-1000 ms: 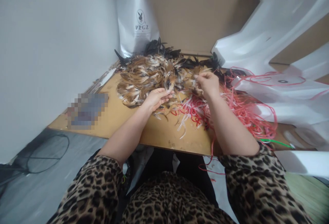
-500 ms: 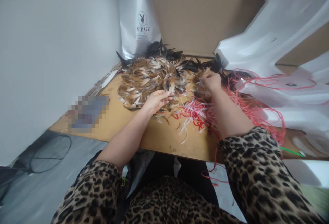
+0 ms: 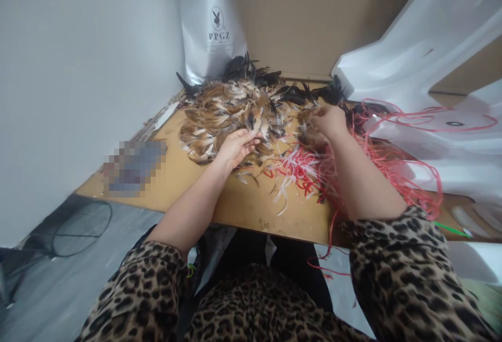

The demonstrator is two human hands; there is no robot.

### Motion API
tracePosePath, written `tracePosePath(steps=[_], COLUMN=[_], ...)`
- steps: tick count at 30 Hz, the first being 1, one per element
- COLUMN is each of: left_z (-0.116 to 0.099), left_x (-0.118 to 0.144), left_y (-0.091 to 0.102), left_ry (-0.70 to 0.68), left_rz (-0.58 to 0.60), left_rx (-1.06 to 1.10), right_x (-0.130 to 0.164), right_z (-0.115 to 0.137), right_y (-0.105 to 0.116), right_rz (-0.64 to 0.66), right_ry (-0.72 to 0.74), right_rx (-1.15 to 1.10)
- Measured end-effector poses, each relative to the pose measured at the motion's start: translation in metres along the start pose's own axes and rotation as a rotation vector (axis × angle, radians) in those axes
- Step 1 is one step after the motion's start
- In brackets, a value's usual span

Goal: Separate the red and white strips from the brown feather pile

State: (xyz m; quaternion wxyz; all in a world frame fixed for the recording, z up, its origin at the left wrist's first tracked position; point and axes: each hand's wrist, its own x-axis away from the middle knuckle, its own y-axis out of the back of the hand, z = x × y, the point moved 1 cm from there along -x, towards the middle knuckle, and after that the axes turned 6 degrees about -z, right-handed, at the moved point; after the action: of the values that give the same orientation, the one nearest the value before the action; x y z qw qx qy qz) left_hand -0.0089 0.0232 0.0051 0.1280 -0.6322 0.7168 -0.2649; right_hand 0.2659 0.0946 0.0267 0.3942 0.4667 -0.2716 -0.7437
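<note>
Our left hand (image 3: 236,147) lies palm down on the near edge of the feather pile (image 3: 235,112), its fingers (image 3: 251,138) loosely curled with the tips pressed into the brown and white feathers; we cannot tell whether they pinch any one feather. Our right hand (image 3: 328,121) is farther back and to the right, its fingers bent inward and gathered at the right edge of the same pile; they seem to nip a small tuft of feathers, though the grip itself is hidden behind the knuckles. The two hands are apart, with feathers between them.

The feather pile sits on the far middle of the wooden table (image 3: 184,185), brown and cream at the centre, with black feathers (image 3: 251,70) along its back edge. Just in front of our right hand, under the wrist and forearm, lies a tangle of red and white strips (image 3: 298,169); red strips (image 3: 408,174) spread on to the right, over the table edge and onto the white sheets (image 3: 431,70) heaped there. Behind the pile a white paper bag (image 3: 214,28) stands upright against a brown board (image 3: 294,18). On the near left of the table is a blurred flat item (image 3: 133,168). Both our forearms are bare, with leopard-print sleeves (image 3: 408,274) pushed up toward the elbows.
</note>
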Motion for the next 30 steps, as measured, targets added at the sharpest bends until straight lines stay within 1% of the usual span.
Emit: tracePosePath(steps=[2,3,5,7,9,12,13,15,18,21,25,27,30], left_z=[0.0,0.0,0.001,0.001,0.001,-0.001,-0.001,-0.002,-0.003,-0.004,-0.005,-0.005,-0.005], left_x=[0.001,0.001,0.001,0.001,0.001,0.0,0.0,-0.001,-0.001,0.001,0.003,0.003,0.003], left_y=[0.0,-0.001,-0.001,-0.001,0.0,0.001,0.001,0.002,0.002,0.001,0.001,0.0,-0.001], left_ry=[-0.004,-0.004,-0.006,-0.012,-0.021,-0.04,-0.046,-0.054,-0.056,-0.055,-0.04,-0.035,-0.03], left_rz=[-0.007,-0.009,-0.008,-0.009,-0.011,-0.009,-0.007,-0.008,-0.009,-0.006,-0.02,-0.015,-0.01], left_rx=[0.0,-0.003,-0.01,-0.015,-0.016,-0.003,0.003,0.01,0.008,-0.003,-0.017,-0.018,-0.024], right_x=[0.012,0.019,0.034,0.05,0.065,0.086,0.091,0.1,0.106,0.104,0.101,0.102,0.107], right_z=[0.015,0.023,0.039,0.053,0.065,0.079,0.082,0.087,0.088,0.083,0.077,0.078,0.082], right_y=[0.017,0.023,0.028,0.026,0.019,0.008,0.005,0.001,-0.002,-0.002,0.0,0.001,0.001], right_rz=[-0.035,-0.031,0.026,0.118,0.239,0.387,0.419,0.45,0.449,0.455,0.52,0.538,0.526], right_ry=[0.004,0.025,0.075,0.115,0.155,0.23,0.258,0.308,0.358,0.371,0.407,0.455,0.5], right_rx=[-0.014,-0.03,-0.083,-0.149,-0.223,-0.291,-0.299,-0.289,-0.247,-0.234,-0.262,-0.213,-0.105])
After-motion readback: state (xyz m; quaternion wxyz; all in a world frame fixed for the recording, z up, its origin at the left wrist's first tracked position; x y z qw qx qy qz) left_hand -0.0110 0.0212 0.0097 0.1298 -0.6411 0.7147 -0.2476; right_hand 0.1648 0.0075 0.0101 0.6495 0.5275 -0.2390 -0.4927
